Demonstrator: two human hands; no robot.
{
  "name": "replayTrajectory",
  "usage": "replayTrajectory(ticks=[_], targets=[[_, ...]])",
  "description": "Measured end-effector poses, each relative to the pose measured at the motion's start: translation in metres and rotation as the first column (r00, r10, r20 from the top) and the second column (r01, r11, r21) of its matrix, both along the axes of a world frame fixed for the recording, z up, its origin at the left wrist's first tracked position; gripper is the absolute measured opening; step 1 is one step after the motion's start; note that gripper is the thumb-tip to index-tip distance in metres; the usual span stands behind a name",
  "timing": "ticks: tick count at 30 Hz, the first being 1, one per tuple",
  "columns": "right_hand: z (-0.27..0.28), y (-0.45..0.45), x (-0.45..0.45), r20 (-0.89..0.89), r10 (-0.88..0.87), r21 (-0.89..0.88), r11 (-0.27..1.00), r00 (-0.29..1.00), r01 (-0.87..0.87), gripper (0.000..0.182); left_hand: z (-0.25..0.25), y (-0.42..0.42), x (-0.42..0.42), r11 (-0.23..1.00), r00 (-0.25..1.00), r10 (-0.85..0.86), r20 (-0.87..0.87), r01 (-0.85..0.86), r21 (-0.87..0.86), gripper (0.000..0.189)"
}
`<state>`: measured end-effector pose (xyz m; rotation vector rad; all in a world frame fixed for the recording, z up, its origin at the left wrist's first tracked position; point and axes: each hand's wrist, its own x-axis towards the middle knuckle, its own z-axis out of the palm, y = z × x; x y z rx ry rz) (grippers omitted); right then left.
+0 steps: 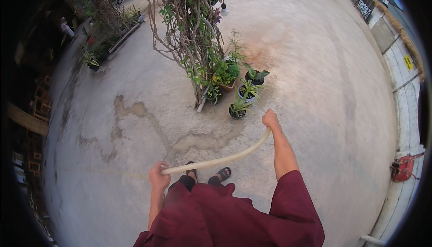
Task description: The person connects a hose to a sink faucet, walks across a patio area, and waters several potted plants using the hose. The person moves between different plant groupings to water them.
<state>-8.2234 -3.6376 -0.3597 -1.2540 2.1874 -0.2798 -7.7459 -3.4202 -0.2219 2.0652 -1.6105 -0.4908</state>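
Note:
A pale cream garden hose [219, 162] bows across in front of my body between my two fists. My left hand [159, 176] is closed around it at the lower left. Further forward and to the right, my right hand [271, 119] grips the hose near its end, whose tip is hidden by the fingers. Just beyond that fist stand a small potted plant [237, 111], a variegated spider plant in a whitish pot [249, 93] and a broad-leaved plant in a black pot [255, 76]. A faint spray seems to reach toward the nearest pots.
Twisted woody vines [189, 27] rise behind the pots, with a hanging light bulb [224, 10] beside them. Wet streaks [199, 141] mark the concrete floor [324, 112]. A wall [406, 112] runs along the right, with a red object [403, 168] against it. More potted plants [91, 59] stand left.

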Motion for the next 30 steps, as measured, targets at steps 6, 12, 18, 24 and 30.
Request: replayTrajectory(ticks=[6, 12, 18, 24, 30], targets=[[0.040, -0.006, -0.016, 0.027, -0.078, -0.147, 0.986, 0.997, 0.081, 0.033, 0.000, 0.001, -0.010, 1.000, 1.000, -0.023, -0.021, 0.023, 0.014, 0.023], [0.080, -0.013, -0.020, 0.022, -0.198, -0.193, 0.961, 0.980, 0.198, 0.033, 0.003, 0.001, -0.023, 0.999, 0.999, -0.031, -0.039, 0.031, 0.017, 0.019], [0.090, -0.010, -0.020, 0.046, -0.203, -0.149, 0.967, 0.978, 0.207, 0.038, 0.000, 0.000, -0.028, 0.999, 1.000, -0.017, -0.024, 0.017, 0.029, 0.014], [0.035, 0.002, -0.023, 0.055, -0.076, -0.068, 0.995, 0.996, 0.079, 0.040, 0.002, 0.001, -0.026, 0.999, 1.000, -0.007, -0.027, 0.008, 0.047, 0.011], [-0.030, 0.018, -0.029, -0.002, 0.135, 0.031, 0.990, 0.991, -0.135, 0.020, -0.002, 0.001, -0.026, 0.998, 0.999, -0.013, -0.044, 0.016, 0.060, 0.010]])
